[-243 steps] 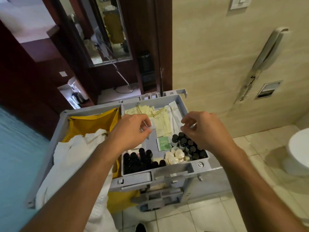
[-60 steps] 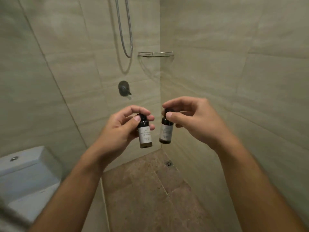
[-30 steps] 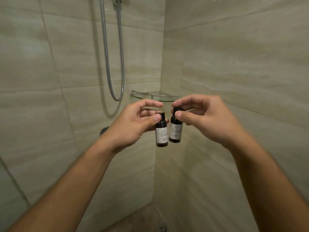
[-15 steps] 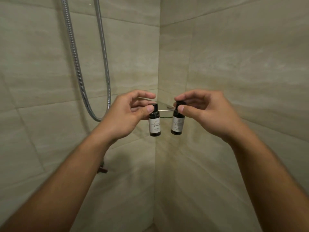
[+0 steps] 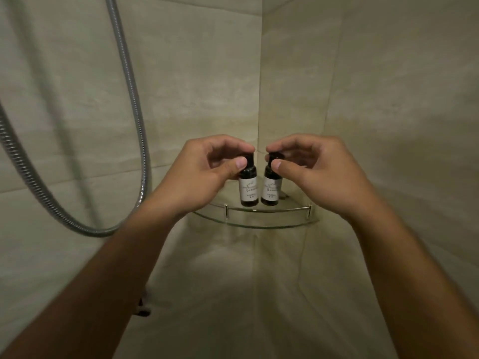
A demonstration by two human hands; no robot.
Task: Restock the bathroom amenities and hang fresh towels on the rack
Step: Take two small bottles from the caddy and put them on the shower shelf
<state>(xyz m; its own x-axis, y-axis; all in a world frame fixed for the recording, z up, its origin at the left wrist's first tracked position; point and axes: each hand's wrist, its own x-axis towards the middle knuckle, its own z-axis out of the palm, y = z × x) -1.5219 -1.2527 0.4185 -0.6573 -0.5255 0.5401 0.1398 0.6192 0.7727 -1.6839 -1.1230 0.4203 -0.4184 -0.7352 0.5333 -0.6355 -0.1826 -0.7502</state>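
Note:
Two small dark amenity bottles with white labels stand upright side by side on the glass corner shelf [image 5: 255, 224] in the shower. My left hand [image 5: 199, 177] pinches the cap of the left bottle [image 5: 248, 189] between thumb and fingers. My right hand [image 5: 318, 174] pinches the cap of the right bottle [image 5: 270, 189] the same way. The bottles' bottoms sit at the shelf's surface behind its thin metal rail [image 5: 267, 209]. No towels are in view.
Beige tiled walls meet in a corner right behind the shelf. A metal shower hose [image 5: 129, 99] hangs in a loop on the left wall. A dark fitting [image 5: 141, 307] shows low on the left wall beside my left forearm.
Both hands carried the bottles forward and lowered them onto the corner shelf. Earlier I picked them from the cart's tray and walked into the shower.

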